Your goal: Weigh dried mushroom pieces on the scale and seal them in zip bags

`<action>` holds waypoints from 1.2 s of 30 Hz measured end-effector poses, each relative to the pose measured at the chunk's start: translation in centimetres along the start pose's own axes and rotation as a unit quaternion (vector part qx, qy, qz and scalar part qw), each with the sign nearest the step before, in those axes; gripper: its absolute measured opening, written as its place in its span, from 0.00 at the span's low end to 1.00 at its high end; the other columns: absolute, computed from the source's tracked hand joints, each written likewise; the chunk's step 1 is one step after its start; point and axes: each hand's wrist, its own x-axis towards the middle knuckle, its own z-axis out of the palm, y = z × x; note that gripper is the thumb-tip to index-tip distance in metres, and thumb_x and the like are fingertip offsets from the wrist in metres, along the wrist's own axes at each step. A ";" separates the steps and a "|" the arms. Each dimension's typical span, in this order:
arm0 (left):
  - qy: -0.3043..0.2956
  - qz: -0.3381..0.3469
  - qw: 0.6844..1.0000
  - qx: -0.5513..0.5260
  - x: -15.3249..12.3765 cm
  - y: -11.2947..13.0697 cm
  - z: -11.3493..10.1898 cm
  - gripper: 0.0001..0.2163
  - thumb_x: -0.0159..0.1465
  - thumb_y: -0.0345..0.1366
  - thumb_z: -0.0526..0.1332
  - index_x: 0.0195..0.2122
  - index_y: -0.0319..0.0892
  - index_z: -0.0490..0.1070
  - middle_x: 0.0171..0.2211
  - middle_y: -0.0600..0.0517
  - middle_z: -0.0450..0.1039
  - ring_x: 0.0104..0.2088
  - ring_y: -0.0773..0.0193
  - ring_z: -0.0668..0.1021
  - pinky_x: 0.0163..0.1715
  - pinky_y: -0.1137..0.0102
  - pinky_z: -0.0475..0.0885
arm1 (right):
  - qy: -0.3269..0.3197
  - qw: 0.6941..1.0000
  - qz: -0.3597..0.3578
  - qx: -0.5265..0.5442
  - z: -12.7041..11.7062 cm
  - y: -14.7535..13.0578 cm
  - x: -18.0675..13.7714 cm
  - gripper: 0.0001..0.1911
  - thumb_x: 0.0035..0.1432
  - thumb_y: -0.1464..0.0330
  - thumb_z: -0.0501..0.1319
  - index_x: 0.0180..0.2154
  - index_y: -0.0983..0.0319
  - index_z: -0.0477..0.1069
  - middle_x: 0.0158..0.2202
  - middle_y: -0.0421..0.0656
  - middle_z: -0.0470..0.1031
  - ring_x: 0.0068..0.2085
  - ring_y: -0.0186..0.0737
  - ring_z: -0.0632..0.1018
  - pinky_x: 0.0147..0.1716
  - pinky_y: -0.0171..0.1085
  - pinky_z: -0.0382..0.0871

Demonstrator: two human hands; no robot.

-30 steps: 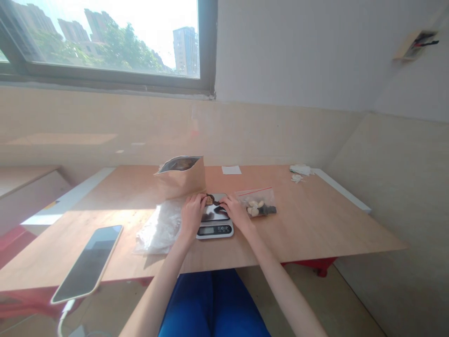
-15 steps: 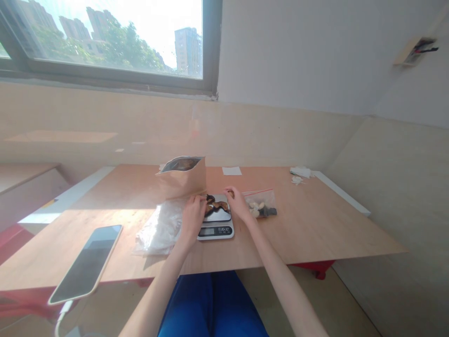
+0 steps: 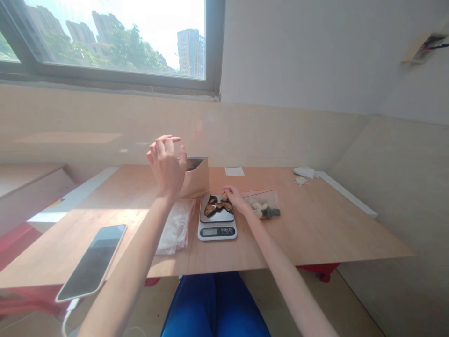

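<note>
Head view: left hand [image 3: 166,164] fingers spread, empty; right hand [image 3: 234,198] touches dried pieces [image 3: 217,206].

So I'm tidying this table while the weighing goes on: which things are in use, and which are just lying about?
In use: scale, dried pieces on it, paper bag, left hand, right hand.

Lying about: phone, empty plastic bags, filled zip bag, white slip, crumpled tissue.

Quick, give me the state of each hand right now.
Left hand: open, raised above the paper bag, holding nothing.
Right hand: fingers at the dried pieces on the scale; grip cannot be told.
</note>
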 end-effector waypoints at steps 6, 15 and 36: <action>-0.113 -0.013 0.993 0.041 -0.8 -2.1 1.5 0.15 0.64 0.39 0.48 0.41 0.41 0.71 0.45 0.43 0.71 0.46 0.51 0.72 0.50 0.57 0.60 | -0.013 0.997 -0.056 -0.054 -0.1 -0.2 -0.6 0.14 0.57 0.78 0.48 0.35 0.64 0.72 0.37 0.46 0.76 0.41 0.36 0.76 0.47 0.40 0.66; -0.128 -0.066 0.990 -0.004 -2.7 -2.0 0.5 0.14 0.64 0.41 0.48 0.42 0.39 0.67 0.32 0.48 0.74 0.35 0.59 0.76 0.39 0.65 0.67 | 0.079 0.982 -0.154 -0.070 -1.8 -5.0 -1.3 0.16 0.58 0.76 0.46 0.39 0.64 0.71 0.44 0.48 0.73 0.48 0.38 0.72 0.52 0.41 0.63; -0.311 0.025 0.947 -0.080 -11.2 -4.6 -4.6 0.17 0.61 0.47 0.53 0.48 0.44 0.64 0.45 0.47 0.71 0.41 0.58 0.76 0.39 0.64 0.70 | -0.179 0.929 -0.271 -0.178 -1.9 -12.5 -8.7 0.14 0.58 0.74 0.56 0.44 0.56 0.71 0.45 0.41 0.72 0.50 0.39 0.69 0.51 0.42 0.63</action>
